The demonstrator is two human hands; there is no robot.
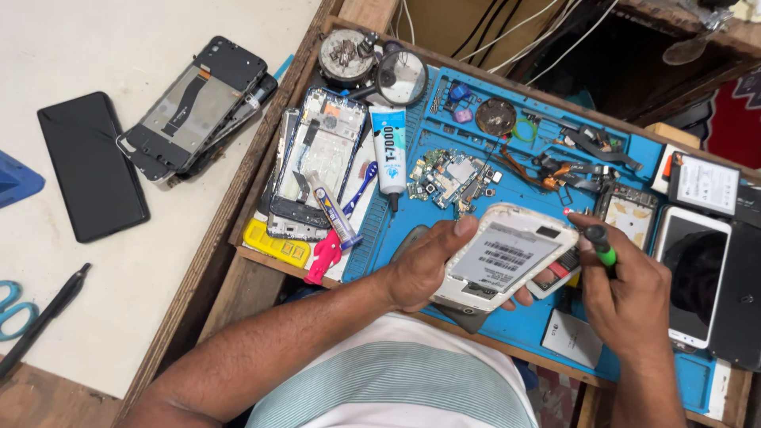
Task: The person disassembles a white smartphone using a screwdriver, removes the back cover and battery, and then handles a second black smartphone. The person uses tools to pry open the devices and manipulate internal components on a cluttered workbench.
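My left hand (424, 265) grips a white phone (507, 255) with its back cover off, so the battery with its label faces up. It is held above the blue work mat (515, 150). My right hand (630, 289) holds a small screwdriver with a green and black handle (600, 242). Its tip points at the phone's upper right corner. A small white part (555, 279) lies just under the phone, between the two hands.
On the mat lie a glue tube (388, 154), circuit boards (452, 178), cables, a magnifier (401, 77) and phone frames (321, 154). White phones (691, 273) sit at the right. On the left table rest a black phone (91, 166), an opened phone (194, 107), a pen (47, 317) and scissors (12, 305).
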